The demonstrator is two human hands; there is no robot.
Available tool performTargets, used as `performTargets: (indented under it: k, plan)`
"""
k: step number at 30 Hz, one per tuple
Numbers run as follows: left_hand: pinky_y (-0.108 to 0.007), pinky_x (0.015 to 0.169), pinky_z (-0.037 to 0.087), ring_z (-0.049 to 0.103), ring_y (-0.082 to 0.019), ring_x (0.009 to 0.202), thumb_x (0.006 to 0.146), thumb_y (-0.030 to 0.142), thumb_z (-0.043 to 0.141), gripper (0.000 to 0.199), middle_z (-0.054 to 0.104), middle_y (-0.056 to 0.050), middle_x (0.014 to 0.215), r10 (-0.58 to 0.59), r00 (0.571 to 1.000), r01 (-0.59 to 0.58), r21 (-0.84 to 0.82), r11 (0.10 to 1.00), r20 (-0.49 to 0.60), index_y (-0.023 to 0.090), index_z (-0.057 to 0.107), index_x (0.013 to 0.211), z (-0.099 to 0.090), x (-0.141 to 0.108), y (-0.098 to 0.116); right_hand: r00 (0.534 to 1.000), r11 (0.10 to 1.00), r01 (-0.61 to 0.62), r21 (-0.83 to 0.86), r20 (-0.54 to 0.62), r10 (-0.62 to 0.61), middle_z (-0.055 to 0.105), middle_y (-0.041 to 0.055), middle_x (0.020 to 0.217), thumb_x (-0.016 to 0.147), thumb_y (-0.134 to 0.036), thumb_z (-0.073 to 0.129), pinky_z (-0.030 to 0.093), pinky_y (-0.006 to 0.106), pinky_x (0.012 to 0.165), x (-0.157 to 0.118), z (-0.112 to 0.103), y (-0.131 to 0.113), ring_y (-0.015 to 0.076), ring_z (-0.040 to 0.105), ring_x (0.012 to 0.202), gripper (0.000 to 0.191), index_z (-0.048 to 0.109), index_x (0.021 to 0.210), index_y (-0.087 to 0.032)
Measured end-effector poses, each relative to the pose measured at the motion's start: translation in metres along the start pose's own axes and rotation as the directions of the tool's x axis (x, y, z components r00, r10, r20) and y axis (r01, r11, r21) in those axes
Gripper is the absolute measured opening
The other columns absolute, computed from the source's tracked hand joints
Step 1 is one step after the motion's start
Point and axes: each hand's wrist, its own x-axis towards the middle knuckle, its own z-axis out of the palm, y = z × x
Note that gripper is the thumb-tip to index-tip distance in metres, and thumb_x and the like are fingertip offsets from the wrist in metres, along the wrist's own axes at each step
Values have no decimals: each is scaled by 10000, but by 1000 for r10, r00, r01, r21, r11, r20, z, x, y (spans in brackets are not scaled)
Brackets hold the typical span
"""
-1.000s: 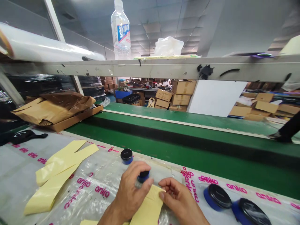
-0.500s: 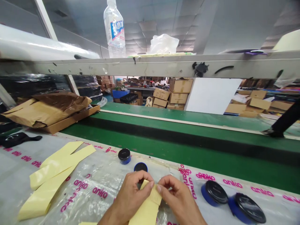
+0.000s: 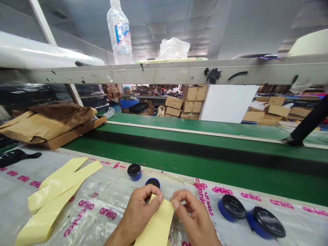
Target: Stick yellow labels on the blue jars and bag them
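Now the left hand (image 3: 141, 212), earlier spread wider beside a black-lidded container (image 3: 153, 182), pinches the yellow strip (image 3: 156, 228); the right hand (image 3: 194, 216) still pinches its corner

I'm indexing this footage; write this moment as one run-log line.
Left hand: pinching flat yellow paper strip | Right hand: at strip's upper-right corner | Right side: two round black-topped blue containers

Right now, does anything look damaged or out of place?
Mildly: a ragged black scrap clings to the long pale beam, perhaps leftover tape, so it looks stray. The held flat yellow strip shows no obvious damage.
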Motion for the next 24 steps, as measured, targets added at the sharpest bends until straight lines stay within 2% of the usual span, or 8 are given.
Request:
performTargets:
  k: [3, 5, 7, 10, 15, 17, 20, 24]
  plan:
    - [-259, 661, 395, 558, -148, 686, 874, 255, 600, 177, 650, 26, 693, 143, 984, -155, 128, 980, 104, 204, 675, 721, -7, 0, -1, 997, 989, -47, 137, -56, 55, 609, 18, 845, 895, -512, 618, 443, 274, 660, 4, -8, -3, 174, 529, 736, 309, 611, 804, -217]
    - [-292, 754, 410, 605, -171, 788, 907, 254, 602, 182, 699, 14, 777, 287, 942, -323, 234, 917, 172, 223, 704, 760, -11, 2, -5, 992, 986, -44, 160, -112, 63, 618, 25, 876, 874, -504, 644, 458, 282, 684, 6, -15, -7, 181, 537, 768, 298, 629, 799, -216]
    - [-331, 800, 403, 611, -191, 845, 944, 273, 585, 184, 711, 1, 853, 383, 914, -405, 370, 836, 135, 239, 715, 819, -16, 6, -10, 986, 986, -63, 154, -146, 85, 625, 27, 881, 864, -497, 650, 459, 288, 690, 5, -22, -9, 187, 541, 779, 289, 636, 792, -217]
    - [-355, 808, 395, 604, -202, 871, 924, 235, 623, 139, 695, 0, 896, 382, 920, -373, 487, 790, 85, 241, 701, 808, -20, 11, -17, 981, 984, -98, 150, -152, 121, 632, 35, 869, 853, -504, 646, 451, 293, 672, 3, -29, -8, 197, 546, 785, 300, 629, 769, -216]
    - [-397, 893, 414, 599, -217, 968, 894, 236, 665, 143, 678, -2, 974, 327, 919, -393, 441, 807, 221, 240, 683, 752, -21, 8, -13, 971, 975, -170, 145, -144, 191, 631, 15, 799, 839, -491, 647, 441, 290, 665, 3, -28, -1, 163, 533, 690, 295, 618, 750, -210]
    - [-425, 909, 417, 587, -235, 1006, 928, 234, 595, 174, 672, -21, 1012, 367, 900, -436, 487, 757, 236, 240, 687, 781, -20, 6, -11, 974, 963, -184, 197, -94, 205, 638, 17, 790, 825, -488, 661, 449, 281, 651, 2, -22, 1, 164, 553, 692, 295, 617, 745, -207]
    - [-469, 971, 413, 555, -258, 1108, 953, 217, 520, 204, 655, -41, 1124, 407, 880, -473, 529, 704, 245, 266, 706, 886, -17, 6, -12, 981, 932, -194, 306, 72, 181, 688, 44, 878, 786, -491, 698, 467, 270, 630, -5, -4, 7, 162, 588, 699, 304, 604, 737, -206]
    - [-498, 1078, 385, 514, -277, 1227, 964, 212, 480, 261, 628, -57, 1260, 423, 867, -496, 525, 692, 263, 252, 707, 842, -15, 8, -13, 963, 966, -176, 189, 236, 130, 750, 53, 954, 721, -423, 761, 478, 266, 670, -17, 23, 23, 186, 655, 766, 264, 602, 676, -216]
